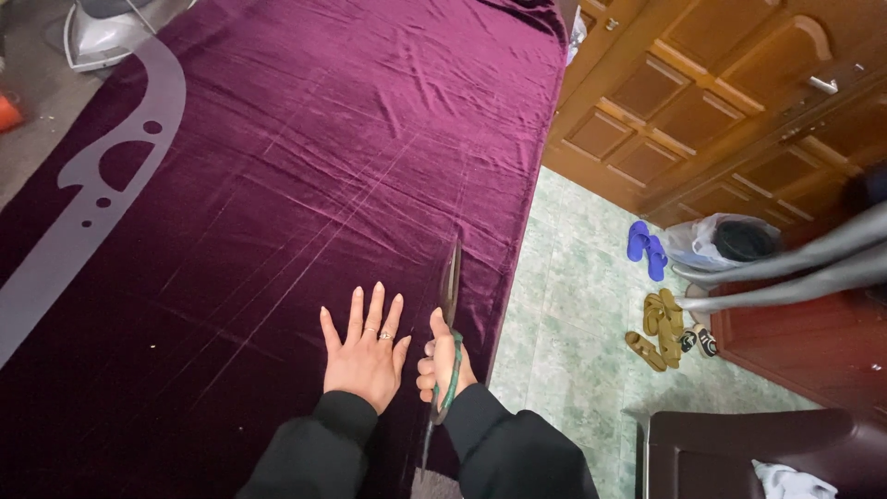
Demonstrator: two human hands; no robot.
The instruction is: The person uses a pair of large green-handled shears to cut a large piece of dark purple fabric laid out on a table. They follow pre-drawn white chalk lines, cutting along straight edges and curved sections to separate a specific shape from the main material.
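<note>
The left hand (363, 356) is lying flat with fingers spread, holding nothing, pressing down the deep purple velvet cloth (305, 185) spread over the table, while the right hand (444, 363) is clenching green-handled metal shears (449, 310) just beside it, best kept tracking the faint chalk line (305, 268).

Black long sleeves on both my arms, cuffs at the wrists. Rings on two left-hand fingers (385, 334). Bare hands otherwise.
</note>
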